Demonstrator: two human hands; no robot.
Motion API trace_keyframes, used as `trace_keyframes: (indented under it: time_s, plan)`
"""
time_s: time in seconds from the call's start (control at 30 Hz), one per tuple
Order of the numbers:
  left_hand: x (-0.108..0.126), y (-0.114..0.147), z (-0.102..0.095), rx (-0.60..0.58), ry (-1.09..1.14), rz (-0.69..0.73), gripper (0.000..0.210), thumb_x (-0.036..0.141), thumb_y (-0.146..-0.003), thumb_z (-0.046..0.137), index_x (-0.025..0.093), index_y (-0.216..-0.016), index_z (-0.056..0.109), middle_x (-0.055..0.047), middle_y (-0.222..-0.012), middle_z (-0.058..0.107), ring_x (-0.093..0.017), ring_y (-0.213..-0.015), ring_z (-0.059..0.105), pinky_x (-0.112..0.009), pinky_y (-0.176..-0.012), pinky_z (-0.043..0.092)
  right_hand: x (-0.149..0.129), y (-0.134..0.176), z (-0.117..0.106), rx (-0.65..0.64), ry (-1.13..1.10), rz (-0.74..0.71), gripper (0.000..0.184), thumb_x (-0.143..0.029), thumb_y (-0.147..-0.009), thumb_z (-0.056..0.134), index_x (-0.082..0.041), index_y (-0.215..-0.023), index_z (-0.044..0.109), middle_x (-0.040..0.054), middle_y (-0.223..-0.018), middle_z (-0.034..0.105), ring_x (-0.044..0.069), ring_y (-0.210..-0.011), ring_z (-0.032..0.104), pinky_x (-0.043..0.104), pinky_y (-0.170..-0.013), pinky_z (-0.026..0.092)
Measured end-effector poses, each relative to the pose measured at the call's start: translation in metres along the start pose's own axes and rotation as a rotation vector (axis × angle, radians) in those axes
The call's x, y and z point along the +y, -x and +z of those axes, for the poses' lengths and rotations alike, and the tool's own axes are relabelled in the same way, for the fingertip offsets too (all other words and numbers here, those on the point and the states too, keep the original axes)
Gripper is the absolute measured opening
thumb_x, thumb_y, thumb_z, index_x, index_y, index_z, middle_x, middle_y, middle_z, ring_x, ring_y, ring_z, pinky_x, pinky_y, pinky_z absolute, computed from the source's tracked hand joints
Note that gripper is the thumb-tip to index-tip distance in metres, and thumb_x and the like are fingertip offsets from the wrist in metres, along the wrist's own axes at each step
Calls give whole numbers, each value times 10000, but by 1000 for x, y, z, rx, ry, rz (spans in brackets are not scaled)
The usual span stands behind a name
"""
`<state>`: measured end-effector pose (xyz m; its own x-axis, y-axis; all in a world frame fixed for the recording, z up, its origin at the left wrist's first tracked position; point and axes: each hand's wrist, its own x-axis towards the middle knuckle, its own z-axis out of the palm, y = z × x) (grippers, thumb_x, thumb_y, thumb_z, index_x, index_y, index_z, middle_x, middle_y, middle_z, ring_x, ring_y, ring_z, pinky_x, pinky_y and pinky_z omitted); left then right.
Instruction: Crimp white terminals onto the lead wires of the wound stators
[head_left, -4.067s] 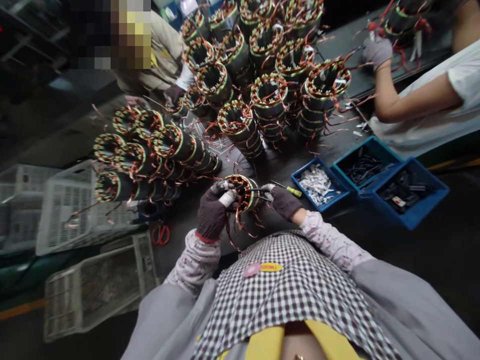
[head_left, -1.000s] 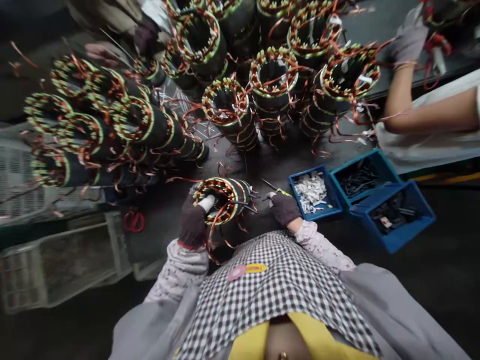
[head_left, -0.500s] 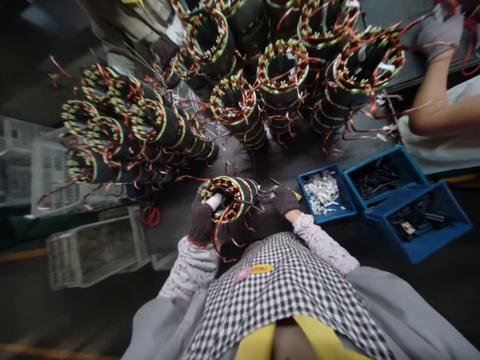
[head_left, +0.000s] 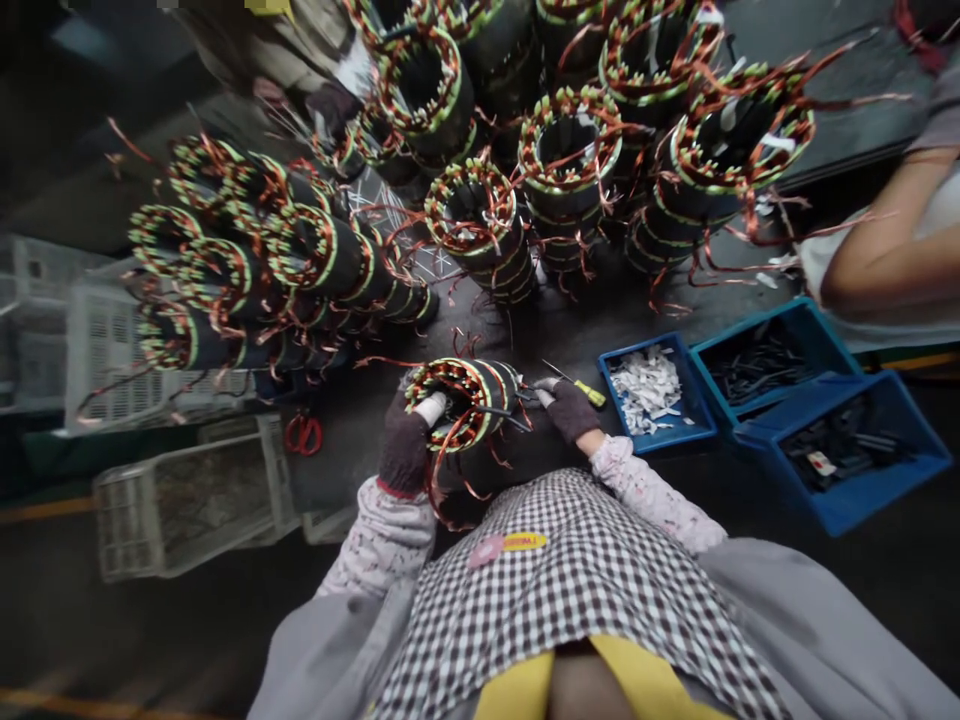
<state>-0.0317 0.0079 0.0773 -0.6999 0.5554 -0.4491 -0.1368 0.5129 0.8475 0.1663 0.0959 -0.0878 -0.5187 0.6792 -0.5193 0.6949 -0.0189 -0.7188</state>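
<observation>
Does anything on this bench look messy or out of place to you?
Mostly the loose copper wire ends: they straggle out of the stator that the left hand grips and out of the stacked stators behind. Red scissors lie at the bench edge. Nothing looks spilled or broken.

A dark bench [head_left: 570,330] carries stacks of wound stators [head_left: 480,225] from nine o'clock round to one o'clock — some upright, some lying on their sides. At three o'clock three blue bins [head_left: 817,400] sit touching — one holds white slips. A yellow-handled screwdriver [head_left: 581,385] lies beside them; red scissors [head_left: 302,433] lie at eight o'clock.
</observation>
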Motion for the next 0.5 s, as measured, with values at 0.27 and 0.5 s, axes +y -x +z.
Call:
trace_keyframes:
  time_s: [0.27,0.5]
  plan:
    - [-4,-3,-2,-21,26,-50,453,363,-662,869,162,-1053,759,-126,-1140,807,-342,-1042,773,-453,-935,660,7,-11,-7,-128,168,-175,540,-323,-1022,672,-177,-1534,587,178,-1483,657,278,-1334,654,378,-1126,500]
    - [-5,-9,-8,-73,-27,-32,500,356,-662,861,158,-1108,757,-113,-1151,801,-354,-1113,752,-472,-1021,625,-14,-47,-11,-400,455,-282,359,-177,-1038,535,-160,-1346,718,164,-1353,749,285,-1255,704,329,-1038,516]
